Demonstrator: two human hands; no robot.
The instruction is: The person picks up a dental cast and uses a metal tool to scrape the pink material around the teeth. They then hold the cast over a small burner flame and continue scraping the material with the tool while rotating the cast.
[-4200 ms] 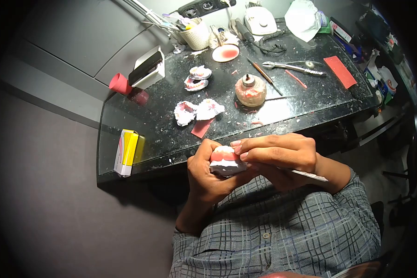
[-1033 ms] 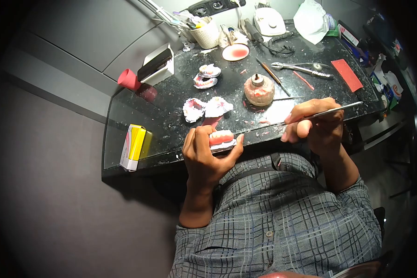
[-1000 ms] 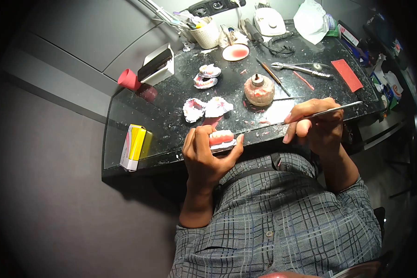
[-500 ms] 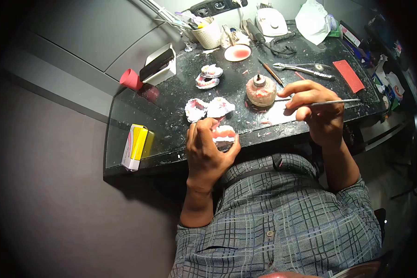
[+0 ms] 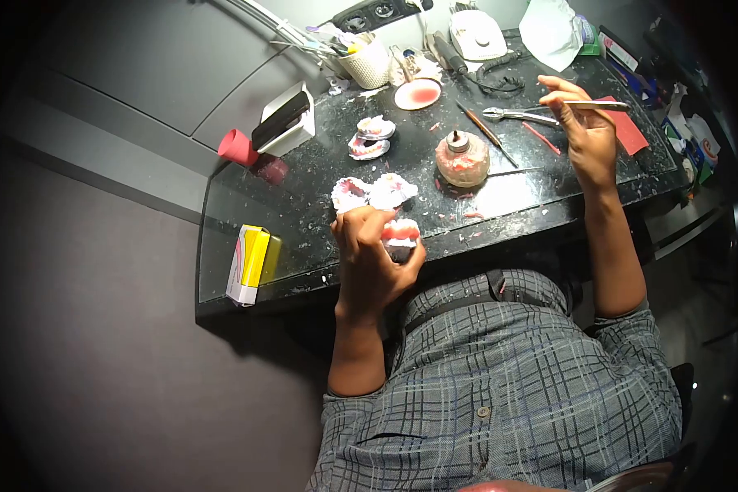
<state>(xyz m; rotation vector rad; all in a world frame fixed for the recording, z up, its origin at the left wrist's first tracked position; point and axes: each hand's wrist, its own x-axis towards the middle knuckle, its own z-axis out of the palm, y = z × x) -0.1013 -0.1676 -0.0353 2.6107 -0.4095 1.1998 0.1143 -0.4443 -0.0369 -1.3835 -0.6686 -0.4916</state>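
Observation:
At the desk's front edge, my left hand (image 5: 375, 258) is wrapped round a dental model (image 5: 401, 234) with a pink wax rim on a white base; my fingers hide part of it. Raised over the right side of the desk, my right hand (image 5: 589, 135) pinches a thin metal tool (image 5: 603, 105), which lies roughly level near the red wax sheet (image 5: 629, 131). Two white and pink plaster pieces (image 5: 351, 194) (image 5: 392, 190) lie just behind my left hand. Between my hands stands a round glass burner (image 5: 462, 159) with pink wax on it.
Farther back are a hinged tooth model (image 5: 371, 138), a pink-stained dish (image 5: 418, 94), a tool cup (image 5: 364, 64), a brown-handled tool (image 5: 480, 125) and metal pliers (image 5: 517, 114). A yellow box (image 5: 249, 264) and a pink cup (image 5: 237, 148) stand at left.
My right hand has moved up and away from the burner, toward the red sheet, with the metal tool still in it. My left hand has turned the model slightly.

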